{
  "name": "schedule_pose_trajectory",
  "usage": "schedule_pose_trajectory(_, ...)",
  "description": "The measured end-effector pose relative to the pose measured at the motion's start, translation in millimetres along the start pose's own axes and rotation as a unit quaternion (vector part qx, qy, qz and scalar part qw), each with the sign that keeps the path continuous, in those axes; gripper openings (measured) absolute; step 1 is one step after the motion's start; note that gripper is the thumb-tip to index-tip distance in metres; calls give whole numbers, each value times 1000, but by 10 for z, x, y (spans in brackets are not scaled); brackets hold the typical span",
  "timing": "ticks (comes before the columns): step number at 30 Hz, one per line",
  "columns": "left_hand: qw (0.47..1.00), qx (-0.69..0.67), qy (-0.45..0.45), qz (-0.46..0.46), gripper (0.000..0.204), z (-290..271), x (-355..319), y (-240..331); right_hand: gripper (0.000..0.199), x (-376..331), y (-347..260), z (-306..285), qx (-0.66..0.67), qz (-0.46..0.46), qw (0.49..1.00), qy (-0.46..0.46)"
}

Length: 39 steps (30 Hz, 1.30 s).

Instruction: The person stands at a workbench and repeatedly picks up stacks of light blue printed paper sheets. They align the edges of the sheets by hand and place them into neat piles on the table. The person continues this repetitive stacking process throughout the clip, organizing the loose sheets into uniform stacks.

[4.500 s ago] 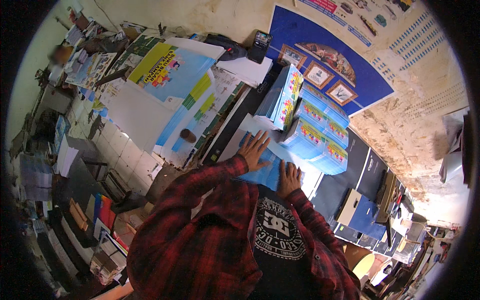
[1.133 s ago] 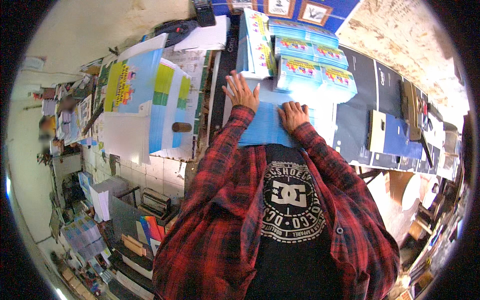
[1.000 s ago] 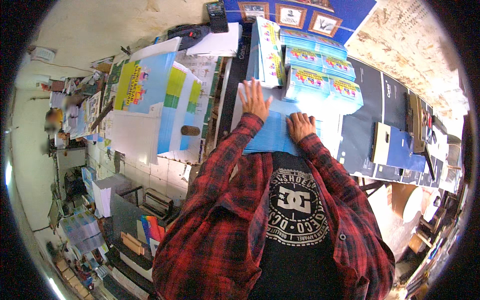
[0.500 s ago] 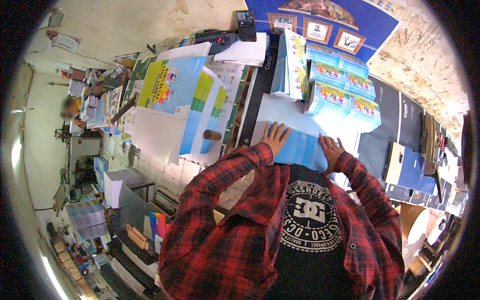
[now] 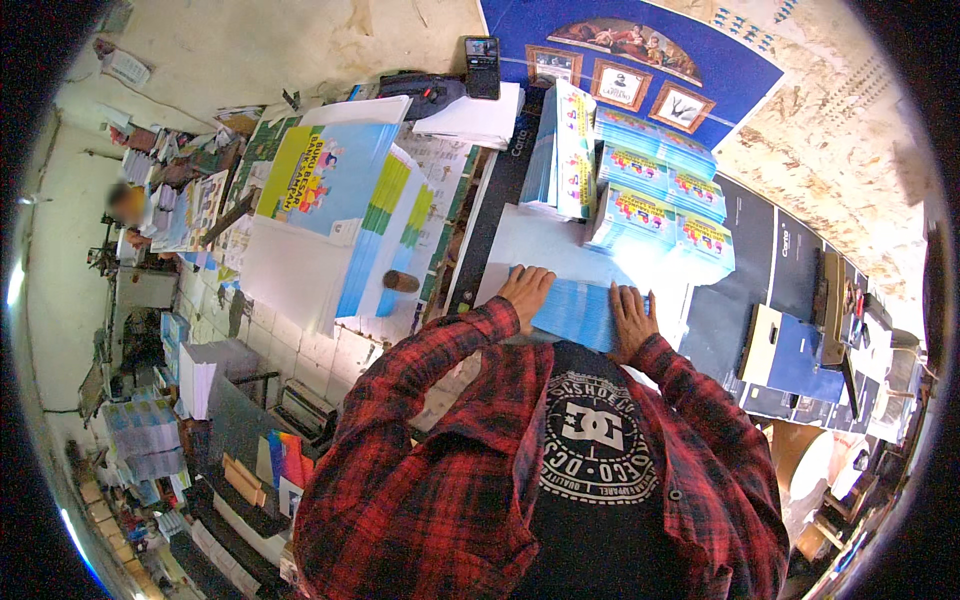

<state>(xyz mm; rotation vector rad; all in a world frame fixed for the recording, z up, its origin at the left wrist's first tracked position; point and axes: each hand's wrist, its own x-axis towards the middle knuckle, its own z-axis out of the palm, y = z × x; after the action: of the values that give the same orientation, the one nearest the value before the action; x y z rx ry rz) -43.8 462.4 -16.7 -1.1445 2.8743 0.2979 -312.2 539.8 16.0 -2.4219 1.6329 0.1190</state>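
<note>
A blue stack of paper sheets or booklets (image 5: 575, 316) lies on the worktable close to my body, its layered edges showing. My left hand (image 5: 527, 297) grips its left end, fingers bent together over the top. At the opposite end my right hand (image 5: 632, 322) holds the stack, with its fingers pointing away from me and slightly apart. The thumbs are mostly hidden. Beyond my hands is a pale flat sheet or board (image 5: 535, 238), with bright glare to its right. Behind it stand piles of printed booklets (image 5: 645, 215) with blue, yellow and white covers, and a taller pile (image 5: 560, 150) at their left.
On the left table lie large printed cover sheets (image 5: 335, 190) and a short brown cylinder (image 5: 401, 281). A phone (image 5: 482, 68) stands upright at the back, near a dark bag (image 5: 425, 92). To the right are a blue folder (image 5: 800, 355) and a dark wooden block (image 5: 832, 305).
My left hand's fingers have gone from spread flat to bent together over the stack's end. My right hand's fingers now point more straight ahead. The whole view has shifted slightly.
</note>
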Motion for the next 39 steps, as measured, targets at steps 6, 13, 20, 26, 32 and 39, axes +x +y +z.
schedule_pose_trajectory(6, 999, 35, 9, 24, 102, -13, 111, -93, 124, 69, 45, 109, 3, 23, 1000, -6)
schedule_pose_trajectory(13, 997, 46, -56, 16, 124, -187, 111, -6, 133, 37, -27, -8, -34, 30, 999, -13)
schedule_pose_trajectory(20, 998, 15, -43, 38, 133, -87, 200, 353, 140, 55, 71, 166, -18, 30, 999, 9)
schedule_pose_trajectory(26, 996, 84, 10, 32, 123, 130, 171, 451, 123, -38, 103, 283, 22, 20, 1000, 11)
schedule_pose_trajectory(32, 997, 73, 6, 31, 118, 92, 179, 437, 77, 300, 665, 298, 289, -17, 957, -23)
schedule_pose_trajectory(39, 997, 69, -26, 20, 118, 35, 193, 464, 90, 841, 790, 183, 319, 59, 917, -231)
